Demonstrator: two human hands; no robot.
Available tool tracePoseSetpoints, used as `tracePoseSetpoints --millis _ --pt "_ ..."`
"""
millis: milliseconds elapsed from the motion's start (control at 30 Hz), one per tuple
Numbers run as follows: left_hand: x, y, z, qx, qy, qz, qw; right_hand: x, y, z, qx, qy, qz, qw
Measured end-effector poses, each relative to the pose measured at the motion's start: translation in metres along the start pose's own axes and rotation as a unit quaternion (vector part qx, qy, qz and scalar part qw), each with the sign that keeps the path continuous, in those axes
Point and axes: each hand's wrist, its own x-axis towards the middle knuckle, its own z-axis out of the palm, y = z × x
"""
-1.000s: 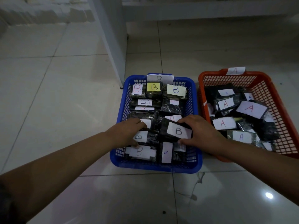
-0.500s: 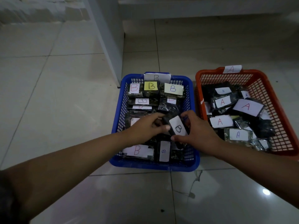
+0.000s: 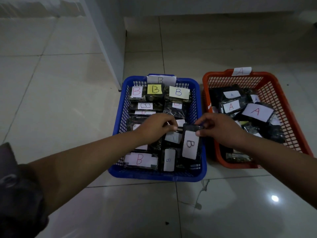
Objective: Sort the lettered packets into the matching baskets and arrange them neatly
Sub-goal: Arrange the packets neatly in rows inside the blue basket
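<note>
A blue basket [image 3: 157, 176] tagged B holds several dark packets with B labels. Beside it on the right, an orange basket [image 3: 291, 107] tagged A holds several A-labelled packets [image 3: 256, 111]. My right hand [image 3: 217, 127] grips the top end of a dark packet with a white B label [image 3: 190, 145], turned lengthwise along the blue basket's right side. My left hand [image 3: 157, 129] rests over the basket's middle, fingertips pinched by that packet's upper left corner; what they grip is unclear. Packets under both hands are hidden.
Both baskets sit on a glossy tiled floor [image 3: 68, 83]. A white post or panel edge [image 3: 104, 45] stands just behind the blue basket's far left corner. A wall base [image 3: 205, 7] runs along the back.
The B packet has been turned from lying across to lengthwise and shifted to the basket's right side. My left hand moved from the basket's left toward its centre.
</note>
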Motion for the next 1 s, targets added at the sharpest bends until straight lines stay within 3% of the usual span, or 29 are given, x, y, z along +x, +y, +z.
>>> tracePoseSetpoints --millis 100,233,467,633,767,867,933,1000 --pt "0.012 -0.014 -0.006 0.155 -0.015 0.047 0.987 0.004 0.0 -0.002 -0.045 -0.021 -0.013 0.999" --pt "0.025 -0.015 0.003 0.279 -0.063 0.073 0.955 0.012 -0.003 0.003 -0.091 -0.091 -0.03 0.991" --pt "0.036 -0.018 0.006 0.118 -0.04 -0.026 0.992 0.027 -0.011 0.023 -0.283 -0.097 -0.083 0.951" --pt "0.04 -0.021 -0.005 0.104 -0.057 -0.05 0.992 0.033 -0.004 0.032 -0.335 -0.064 -0.08 0.936" --pt "0.038 -0.022 0.0 0.11 -0.028 -0.048 0.992 0.03 0.004 0.042 -0.335 -0.028 -0.098 0.937" --pt "0.039 -0.023 0.0 0.108 -0.012 -0.054 0.993 0.02 0.006 0.043 -0.408 0.004 -0.158 0.899" --pt "0.039 -0.023 -0.001 0.098 -0.017 -0.052 0.994 0.015 0.008 0.044 -0.446 -0.015 -0.186 0.875" --pt "0.038 -0.023 0.0 0.089 -0.027 -0.041 0.995 0.014 0.009 0.046 -0.439 -0.039 -0.176 0.88"
